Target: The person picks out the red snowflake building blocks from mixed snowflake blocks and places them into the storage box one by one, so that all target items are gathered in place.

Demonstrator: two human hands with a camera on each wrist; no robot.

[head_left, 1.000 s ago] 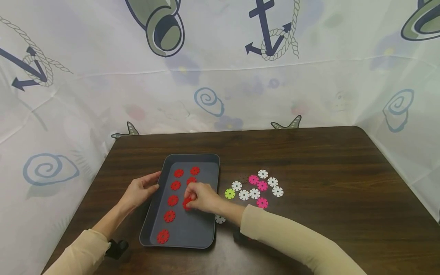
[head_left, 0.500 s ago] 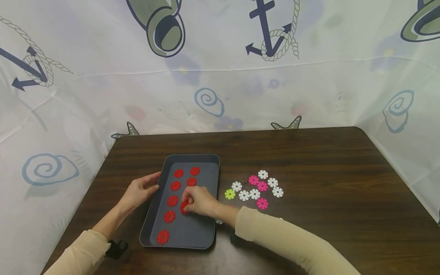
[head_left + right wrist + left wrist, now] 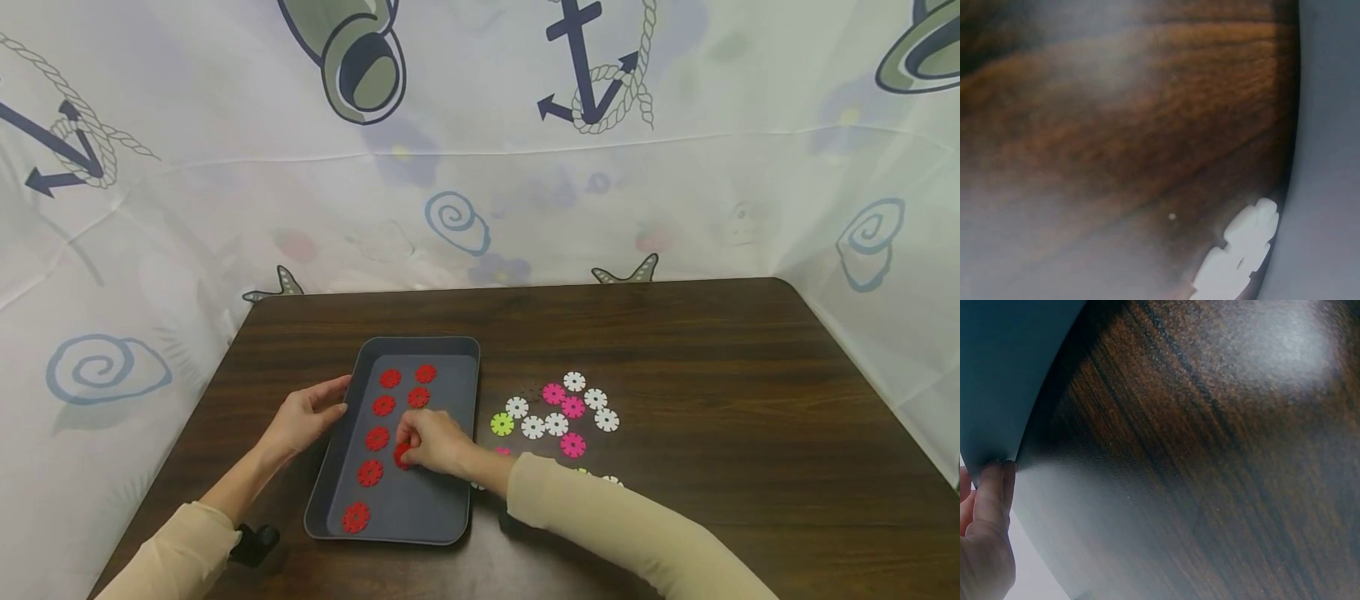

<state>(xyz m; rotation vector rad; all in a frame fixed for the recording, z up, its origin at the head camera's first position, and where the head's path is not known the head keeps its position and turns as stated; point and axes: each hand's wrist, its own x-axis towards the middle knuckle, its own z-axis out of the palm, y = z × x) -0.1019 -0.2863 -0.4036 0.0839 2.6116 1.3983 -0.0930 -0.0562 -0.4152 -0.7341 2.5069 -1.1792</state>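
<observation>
A dark grey tray (image 3: 450, 508) lies on the table with several red notched discs (image 3: 370, 473) flat inside it. Five-finger contact is not visible, but my left hand (image 3: 302, 421) touches the tray's left rim with its fingertips and thumb, fingers fairly straight. The left wrist view shows those fingers (image 3: 990, 500) right at the edge of the tray wall (image 3: 1016, 362). Over the tray's middle, my right hand (image 3: 435, 442) pinches a red notched disc (image 3: 401, 455) between thumb and fingers, low over the bottom, below the second column's two discs. The hand partly covers this disc.
Right of the tray lie loose discs: several white (image 3: 556, 424), several pink (image 3: 573, 445) and a lime one (image 3: 502, 424). My right sleeve (image 3: 600, 517) hides part of them. In the right wrist view, a white disc (image 3: 1235, 253) sits beside the tray wall (image 3: 1329, 125).
My right hand has moved slightly toward the near left of the tray with the red disc, baring the second disc of the right column. The left hand stays at the rim.
</observation>
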